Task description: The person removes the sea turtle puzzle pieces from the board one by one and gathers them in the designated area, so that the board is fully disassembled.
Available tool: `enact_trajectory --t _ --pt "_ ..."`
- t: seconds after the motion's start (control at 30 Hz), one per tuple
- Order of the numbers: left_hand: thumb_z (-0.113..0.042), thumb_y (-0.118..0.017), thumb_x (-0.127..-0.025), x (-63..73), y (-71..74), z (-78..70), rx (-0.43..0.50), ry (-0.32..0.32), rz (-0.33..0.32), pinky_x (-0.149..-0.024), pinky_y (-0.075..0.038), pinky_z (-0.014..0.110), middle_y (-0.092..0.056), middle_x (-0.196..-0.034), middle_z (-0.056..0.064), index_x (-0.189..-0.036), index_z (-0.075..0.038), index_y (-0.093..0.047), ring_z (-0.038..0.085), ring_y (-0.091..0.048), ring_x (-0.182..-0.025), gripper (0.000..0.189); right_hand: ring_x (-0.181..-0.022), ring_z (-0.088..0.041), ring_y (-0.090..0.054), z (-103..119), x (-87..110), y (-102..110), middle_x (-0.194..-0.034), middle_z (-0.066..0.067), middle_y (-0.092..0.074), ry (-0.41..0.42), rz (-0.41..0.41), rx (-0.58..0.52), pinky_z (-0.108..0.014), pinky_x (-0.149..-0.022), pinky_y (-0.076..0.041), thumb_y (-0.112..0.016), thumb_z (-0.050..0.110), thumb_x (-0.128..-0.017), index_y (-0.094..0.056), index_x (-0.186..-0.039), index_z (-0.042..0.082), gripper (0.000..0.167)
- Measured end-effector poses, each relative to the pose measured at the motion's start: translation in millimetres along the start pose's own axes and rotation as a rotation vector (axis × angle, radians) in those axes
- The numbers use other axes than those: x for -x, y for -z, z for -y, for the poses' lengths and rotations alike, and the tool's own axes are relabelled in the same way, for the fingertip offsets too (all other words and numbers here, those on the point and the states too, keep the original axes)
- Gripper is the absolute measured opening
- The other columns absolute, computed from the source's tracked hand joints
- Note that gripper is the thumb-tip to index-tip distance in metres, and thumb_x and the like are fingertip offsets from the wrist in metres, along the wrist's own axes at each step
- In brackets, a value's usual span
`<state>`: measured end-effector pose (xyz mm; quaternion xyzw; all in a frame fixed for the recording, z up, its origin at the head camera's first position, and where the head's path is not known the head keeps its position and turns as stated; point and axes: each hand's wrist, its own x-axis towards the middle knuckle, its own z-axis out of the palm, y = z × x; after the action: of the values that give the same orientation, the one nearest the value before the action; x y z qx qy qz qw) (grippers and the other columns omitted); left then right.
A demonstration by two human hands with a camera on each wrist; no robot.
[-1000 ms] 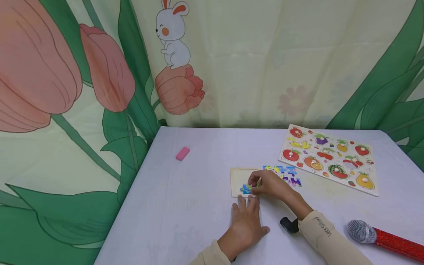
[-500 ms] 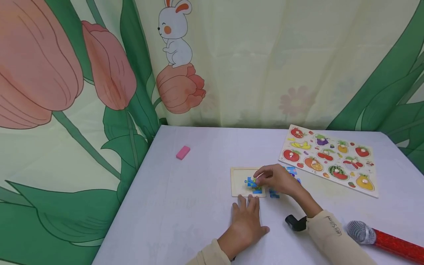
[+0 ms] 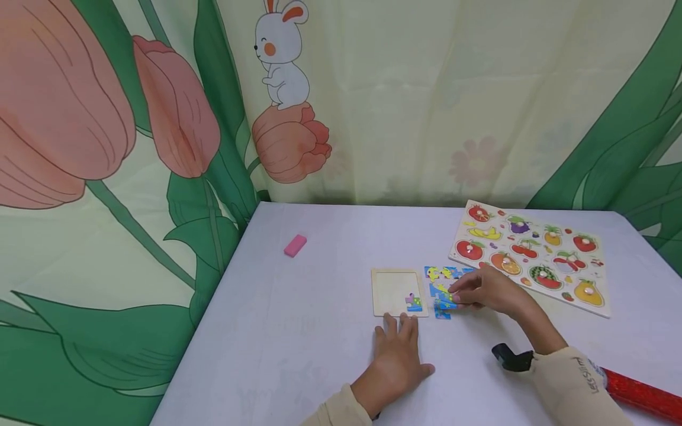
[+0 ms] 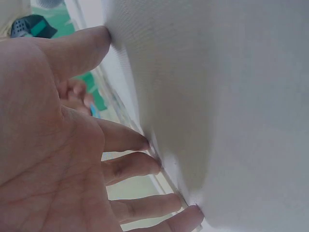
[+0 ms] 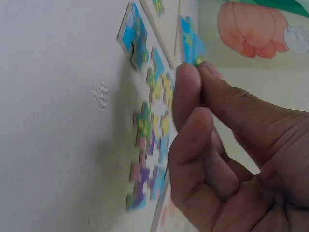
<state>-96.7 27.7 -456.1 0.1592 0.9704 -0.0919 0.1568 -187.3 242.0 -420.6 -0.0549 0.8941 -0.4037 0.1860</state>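
Observation:
My right hand [image 3: 492,293] pinches a blue jigsaw piece [image 5: 192,42] with yellow-green spots between thumb and forefinger. It hovers above the loose jigsaw pieces [image 3: 434,273], just right of a shallow wooden puzzle tray [image 3: 391,285]. In the tray's lower right corner lies one blue, green and purple piece [image 3: 414,303]. Fingers spread, my left hand [image 3: 394,364] rests on the table, its fingertips touching the tray's near edge. The left wrist view shows those fingertips [image 4: 140,164] against the tray edge. From the head, the right hand hides part of the loose pieces.
A fruit peg board [image 3: 527,260] lies at the back right. At the right front is a red microphone [image 3: 639,390], partly covered by my right sleeve. A pink block [image 3: 295,245] sits far left. Behind the table hangs a printed curtain [image 3: 394,106].
My right hand has carried the blue piece from over the tray rightward to above the loose pieces. The corner piece is now uncovered. My left hand stays in place.

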Motion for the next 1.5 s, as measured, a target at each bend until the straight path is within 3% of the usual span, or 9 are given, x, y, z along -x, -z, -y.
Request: enact_trajectory --t 0.17,0.4,0.77,1.0,1.17,1.5 --pt "-0.079 -0.056 -0.087 -2.4 -0.5 -1.2 0.016 0.002 0.014 -0.110 -0.039 0.042 -0.036 -0.160 -0.006 -0.160 -0.028 -0.035 0.028 -0.034 -0.145 0.092 -0.067 -0.022 -0.061 -13 9.9 9 -0.087 -0.004 -0.073 -0.039 0.020 0.023 -0.028 -0.058 -0.048 -0.077 0.010 -0.093 -0.078 -0.108 -0.003 0.020" --pt "-0.078 -0.058 -0.087 -1.6 0.8 -0.5 0.040 0.000 0.018 -0.111 -0.038 0.043 -0.035 -0.160 -0.005 -0.161 -0.027 -0.034 0.028 -0.034 -0.146 0.092 -0.065 -0.020 -0.065 -22 12.1 8 -0.079 -0.004 -0.072 -0.117 0.017 0.020 -0.030 -0.059 -0.052 -0.075 0.007 -0.093 -0.078 -0.103 -0.001 0.014" --pt "-0.078 -0.057 -0.088 0.4 1.9 0.2 0.033 -0.011 0.032 -0.111 -0.038 0.043 -0.035 -0.160 -0.005 -0.161 -0.027 -0.035 0.028 -0.034 -0.146 0.092 -0.071 -0.020 -0.061 -21 8.5 0 -0.081 -0.004 -0.069 -0.136 -0.009 0.093 -0.032 -0.065 -0.054 -0.078 0.007 -0.089 -0.079 -0.095 0.001 0.008" --pt "-0.079 -0.054 -0.088 -0.6 0.8 -0.4 0.000 -0.002 0.028 -0.112 -0.038 0.041 -0.034 -0.160 -0.007 -0.161 -0.029 -0.033 0.027 -0.033 -0.146 0.091 -0.070 -0.022 -0.056 -21 5.8 -1 -0.080 -0.006 -0.064 -0.134 -0.022 0.110 -0.032 -0.063 -0.052 -0.080 0.007 -0.088 -0.078 -0.090 0.004 0.004" --pt "-0.079 -0.055 -0.088 -0.4 1.6 -0.2 0.013 -0.007 0.027 -0.112 -0.037 0.042 -0.035 -0.160 -0.007 -0.161 -0.028 -0.033 0.028 -0.033 -0.146 0.092 -0.077 -0.023 -0.055 -20 4.9 -1 -0.082 -0.006 -0.063 -0.096 -0.017 0.126 -0.033 -0.065 -0.052 -0.080 0.007 -0.088 -0.075 -0.090 0.005 0.006" --pt "-0.079 -0.057 -0.087 -3.2 -0.5 -1.5 0.027 0.003 0.019 -0.111 -0.038 0.042 -0.036 -0.160 -0.007 -0.160 -0.028 -0.035 0.028 -0.034 -0.146 0.093 -0.084 -0.020 -0.055 1 -9.9 -24 -0.095 -0.002 -0.068 0.140 -0.069 0.177 -0.030 -0.069 -0.050 -0.074 0.014 -0.095 -0.079 -0.108 0.008 0.015"
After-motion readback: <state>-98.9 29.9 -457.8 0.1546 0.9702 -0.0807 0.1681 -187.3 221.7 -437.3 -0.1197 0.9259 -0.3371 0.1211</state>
